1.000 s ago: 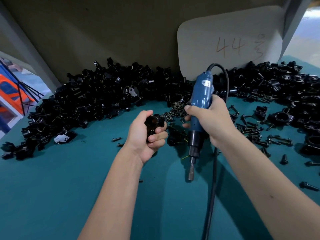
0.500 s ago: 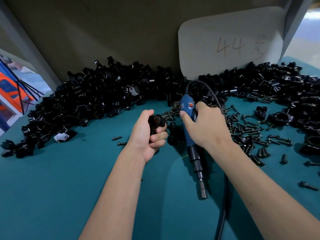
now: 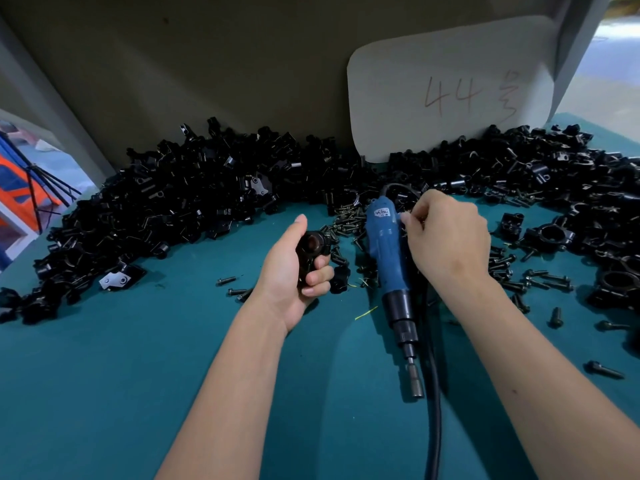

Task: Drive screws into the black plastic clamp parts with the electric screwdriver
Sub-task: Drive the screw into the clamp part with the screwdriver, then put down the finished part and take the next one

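While the left hand [image 3: 294,268] grips one black clamp part [image 3: 311,249] with its fingers curled round it, bore facing up, the electric screwdriver [image 3: 389,261] lies flat on the teal table [image 3: 104,375], bit pointing toward the person and its black cable [image 3: 434,393] running alongside, so no screw is being driven at this instant. The right hand [image 3: 446,237] rests against the tool's blue body with its fingertips [image 3: 407,220] bunched near the top end, over the loose screws [image 3: 346,221]; whether they pinch a screw or only touch the tool cannot be told. I judge the job to be at a fetch-a-screw step with most of the work left: the heap of clamp parts [image 3: 194,199] along the back wall and the further heap at the right [image 3: 554,174] are far too many to count, and nothing shows which of them are finished. Countable things: one screwdriver, one part in hand, two hands, one pale card marked "44" [image 3: 450,95]. The screws scattered by the right arm number dozens, beyond an exact count
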The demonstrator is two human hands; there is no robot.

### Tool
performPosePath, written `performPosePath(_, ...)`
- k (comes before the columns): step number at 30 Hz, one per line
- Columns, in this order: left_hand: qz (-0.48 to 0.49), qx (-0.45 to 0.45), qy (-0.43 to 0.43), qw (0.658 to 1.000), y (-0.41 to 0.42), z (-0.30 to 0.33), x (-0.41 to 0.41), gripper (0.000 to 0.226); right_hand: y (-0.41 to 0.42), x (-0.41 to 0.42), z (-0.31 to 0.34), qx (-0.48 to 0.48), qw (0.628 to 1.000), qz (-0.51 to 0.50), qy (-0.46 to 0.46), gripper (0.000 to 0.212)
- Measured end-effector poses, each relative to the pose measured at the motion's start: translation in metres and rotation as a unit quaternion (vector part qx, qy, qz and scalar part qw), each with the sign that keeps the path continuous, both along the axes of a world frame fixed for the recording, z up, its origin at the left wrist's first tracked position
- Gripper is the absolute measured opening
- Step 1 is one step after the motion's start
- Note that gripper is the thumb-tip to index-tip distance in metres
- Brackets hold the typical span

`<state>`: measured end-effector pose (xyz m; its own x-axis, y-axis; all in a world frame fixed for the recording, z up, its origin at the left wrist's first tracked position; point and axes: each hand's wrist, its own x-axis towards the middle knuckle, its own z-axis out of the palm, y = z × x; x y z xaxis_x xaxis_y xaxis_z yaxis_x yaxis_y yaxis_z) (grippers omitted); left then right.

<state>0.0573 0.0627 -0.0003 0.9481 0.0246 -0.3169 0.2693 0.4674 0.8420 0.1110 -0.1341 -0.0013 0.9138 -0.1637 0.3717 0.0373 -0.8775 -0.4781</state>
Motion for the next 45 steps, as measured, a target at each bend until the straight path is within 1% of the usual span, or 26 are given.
performPosePath(1,0.019,0.041,-0.022,0.999,-0.004,0.001,0.0,0.042,0.0,-0.001,0.003,-0.005,1.0,-0.001,-0.015,0.024)
performPosePath(2,0.046,0.112,-0.055,0.991,-0.008,0.002,0.001,0.042,0.001,-0.002,0.007,0.005,0.999,0.015,-0.031,0.023)
performPosePath(3,0.072,0.193,-0.095,0.974,-0.012,0.006,0.002,0.041,0.002,-0.003,0.014,0.038,0.997,0.058,-0.044,0.021)
performPosePath(4,0.092,0.255,-0.133,0.953,-0.018,0.009,0.003,0.041,0.001,-0.003,0.022,0.091,0.987,0.128,-0.043,0.017)
performPosePath(6,0.106,0.3,-0.19,0.929,-0.031,0.017,0.004,0.046,0.001,-0.007,0.04,0.187,0.94,0.287,0.008,0.015)
performPosePath(7,0.109,0.311,-0.205,0.922,-0.037,0.02,0.005,0.052,0.001,-0.009,0.046,0.204,0.916,0.343,0.033,0.013)
performPosePath(8,0.111,0.322,-0.21,0.916,-0.044,0.022,0.005,0.06,-0.001,-0.012,0.05,0.208,0.903,0.372,0.045,0.012)
performPosePath(9,0.107,0.324,-0.207,0.917,-0.053,0.022,0.004,0.064,-0.007,-0.015,0.053,0.204,0.902,0.377,0.044,0.012)
performPosePath(12,0.075,0.312,-0.197,0.926,-0.085,0.025,0.003,0.058,-0.036,-0.021,0.057,0.213,0.917,0.336,0.028,0.016)
performPosePath(14,0.041,0.36,-0.213,0.907,-0.112,0.025,0.006,0.055,-0.069,-0.026,0.061,0.196,0.937,0.286,0.041,0.012)
performPosePath(16,0.0,0.403,-0.234,0.885,-0.146,0.024,0.007,0.041,-0.109,-0.03,0.068,0.131,0.964,0.222,0.067,0.009)
performPosePath(18,-0.043,0.427,-0.256,0.866,-0.183,0.02,0.008,0.027,-0.146,-0.035,0.077,0.057,0.978,0.169,0.105,0.012)
performPosePath(20,-0.075,0.481,-0.29,0.824,-0.221,0.015,0.007,0.026,-0.179,-0.039,0.088,-0.006,0.982,0.122,0.145,0.014)
performPosePath(22,-0.075,0.545,-0.321,0.771,-0.255,0.01,0.004,0.024,-0.204,-0.04,0.093,-0.061,0.979,0.078,0.176,0.013)
performPosePath(23,-0.069,0.569,-0.326,0.752,-0.266,0.01,0.003,0.025,-0.211,-0.039,0.092,-0.092,0.976,0.06,0.188,0.011)
performPosePath(25,-0.067,0.591,-0.323,0.736,-0.285,0.009,0.0,0.02,-0.222,-0.036,0.089,-0.131,0.967,0.038,0.217,0.004)
performPosePath(27,-0.063,0.595,-0.317,0.736,-0.291,0.011,-0.001,0.015,-0.228,-0.032,0.083,-0.116,0.968,0.025,0.22,0.01)
performPosePath(29,-0.042,0.587,-0.3,0.751,-0.283,0.013,0.004,0.015,-0.229,-0.026,0.079,-0.087,0.98,0.009,0.177,0.016)
performPosePath(31,-0.029,0.594,-0.266,0.759,-0.268,0.013,0.012,0.016,-0.223,-0.015,0.077,-0.068,0.989,-0.012,0.13,0.014)
performPosePath(34,-0.04,0.634,-0.215,0.742,-0.249,0.012,0.028,0.021,-0.204,0.012,0.072,-0.075,0.99,-0.024,0.115,0.02)
performPosePath(36,-0.053,0.649,-0.204,0.731,-0.244,0.013,0.038,0.025,-0.19,0.035,0.067,-0.111,0.985,-0.018,0.134,0.028)
performPosePath(37,-0.06,0.652,-0.203,0.728,-0.242,0.014,0.042,0.026,-0.183,0.045,0.065,-0.146,0.978,-0.005,0.151,0.036)
performPosePath(40,-0.062,0.654,-0.191,0.73,-0.236,0.016,0.056,0.027,-0.166,0.074,0.052,-0.249,0.94,0.065,0.226,0.066)
performPosePath(42,-0.055,0.66,-0.177,0.728,-0.233,0.015,0.067,0.026,-0.157,0.09,0.04,-0.274,0.917,0.105,0.269,0.082)
performPosePath(43,-0.055,0.664,-0.171,0.726,-0.232,0.014,0.072,0.027,-0.154,0.096,0.036,-0.276,0.913,0.107,0.28,0.087)
performPosePath(45,-0.057,0.669,-0.16,0.723,-0.232,0.012,0.082,0.026,-0.154,0.109,0.028,-0.257,0.923,0.068,0.279,0.092)
